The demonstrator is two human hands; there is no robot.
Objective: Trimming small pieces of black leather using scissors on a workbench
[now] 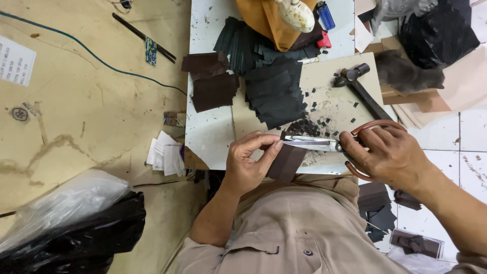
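Head view, items on and about my counter. Item one: my left hand, at the near edge of the counter, fingers pinched narrow on a dark brown leather piece, which hangs tilted over that edge toward my lap. Item two: my right hand, closed through the brown loop handles of a pair of scissors, near the counter's near right corner; the steel blades point left and meet the top edge of the brown piece just beside my left fingertips. How far the blades stand apart, I cannot tell. Item three: a heap of small black offcuts, just behind the blades, with loose bits scattered toward the right edge. Item four: a stack of black leather pieces, mid-counter on a beige board. Item five: a stack of dark brown pieces, near the left edge. Item six: a hammer, lying slantwise toward the right edge. Item seven: a blue lighter, at the far edge. Off the counter: a black plastic bag on the floor at left, folded white papers beside the near left corner.
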